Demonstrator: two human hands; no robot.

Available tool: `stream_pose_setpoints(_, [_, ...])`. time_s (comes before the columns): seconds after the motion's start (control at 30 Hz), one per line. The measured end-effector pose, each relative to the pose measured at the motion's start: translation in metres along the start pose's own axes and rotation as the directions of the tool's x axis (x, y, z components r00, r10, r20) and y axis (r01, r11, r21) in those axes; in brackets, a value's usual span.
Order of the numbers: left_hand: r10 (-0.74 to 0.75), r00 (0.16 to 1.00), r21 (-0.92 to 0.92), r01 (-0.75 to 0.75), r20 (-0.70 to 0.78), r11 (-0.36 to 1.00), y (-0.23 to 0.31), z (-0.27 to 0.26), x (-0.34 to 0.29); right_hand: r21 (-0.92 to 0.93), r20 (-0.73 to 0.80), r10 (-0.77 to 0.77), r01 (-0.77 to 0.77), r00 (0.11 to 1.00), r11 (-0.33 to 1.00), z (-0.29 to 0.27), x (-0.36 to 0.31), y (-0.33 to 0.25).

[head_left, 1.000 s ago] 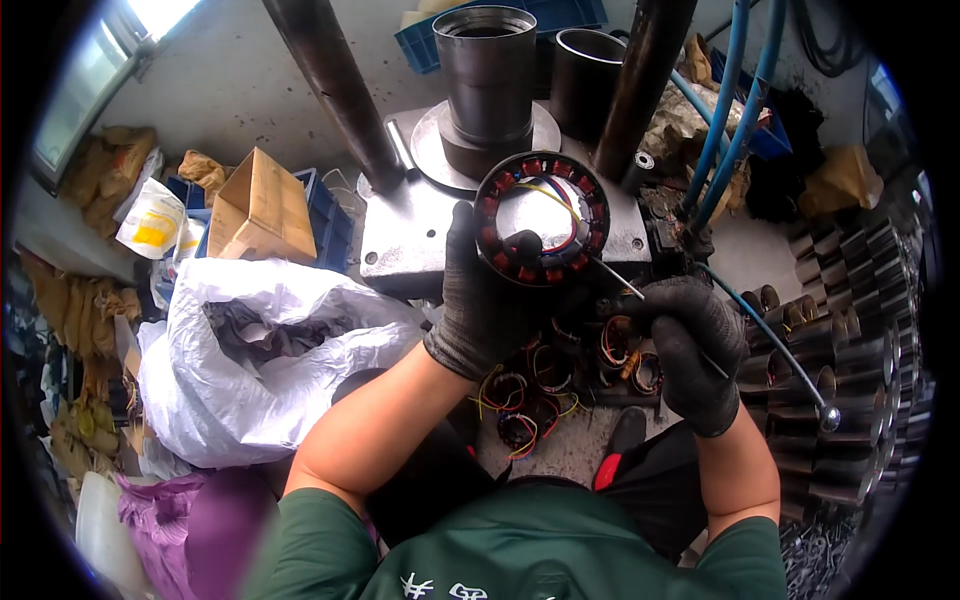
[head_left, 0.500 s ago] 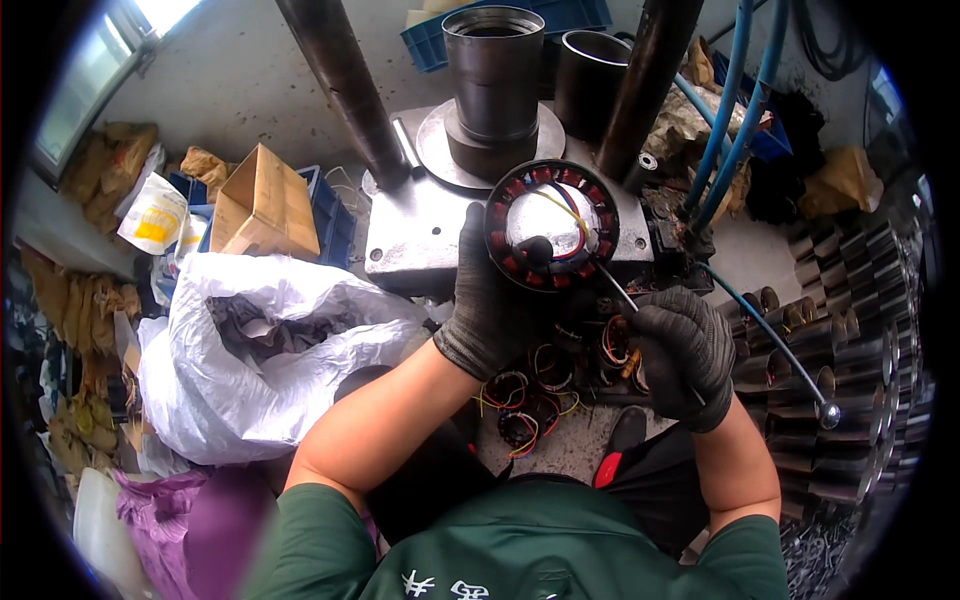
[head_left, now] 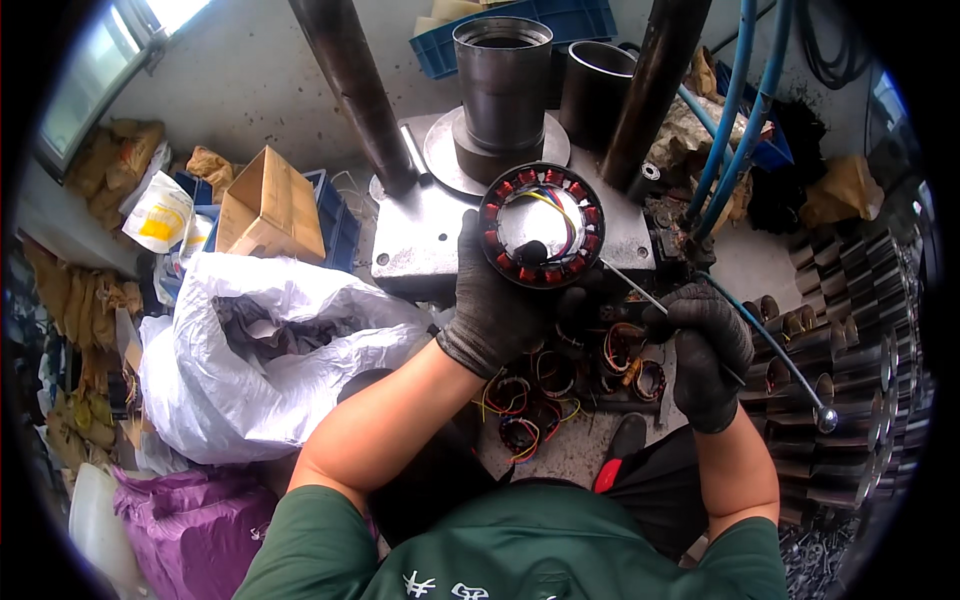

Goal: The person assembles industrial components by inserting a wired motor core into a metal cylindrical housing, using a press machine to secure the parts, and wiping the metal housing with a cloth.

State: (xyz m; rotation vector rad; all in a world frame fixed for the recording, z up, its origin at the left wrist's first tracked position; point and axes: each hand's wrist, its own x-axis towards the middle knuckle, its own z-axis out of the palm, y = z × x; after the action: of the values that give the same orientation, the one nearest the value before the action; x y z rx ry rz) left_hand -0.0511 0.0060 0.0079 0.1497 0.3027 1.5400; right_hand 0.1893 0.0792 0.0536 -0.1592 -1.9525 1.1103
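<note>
My left hand [head_left: 488, 318], in a dark grey work glove, is closed around the left and lower rim of a motor stator [head_left: 591, 216]. The stator is a black ring with red-brown coils inside, and coloured lead wires cross its opening. Between the fingers of my gloved right hand [head_left: 710, 345] is a thin metal rod [head_left: 634, 285]. Its far end reaches the stator's lower right rim; whether it touches cannot be made out. Below the hands, several smaller wound stators [head_left: 519, 434] with loose wires lie in a group.
Ahead stands a metal press plate [head_left: 415, 235] between two dark columns [head_left: 358, 95], bearing a steel cylinder [head_left: 503, 100]. A white sack [head_left: 200, 400] and cardboard box [head_left: 255, 210] are at left. Rows of metal sleeves [head_left: 850, 340], blue hoses [head_left: 735, 120] and a ball-ended lever [head_left: 785, 365] are at right.
My right hand has moved a little right, drawing the rod's tip from over the stator's coils out to its rim. The stator is tilted slightly differently in my left hand.
</note>
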Motion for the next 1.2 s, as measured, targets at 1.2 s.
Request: stream_pose_setpoints(1.2, [0.009,0.999,-0.039,-0.008,0.037,0.999,-0.006,0.004,0.0,0.051,-0.165,-0.038,0.047,0.986,0.998,-0.006,-0.006,0.014])
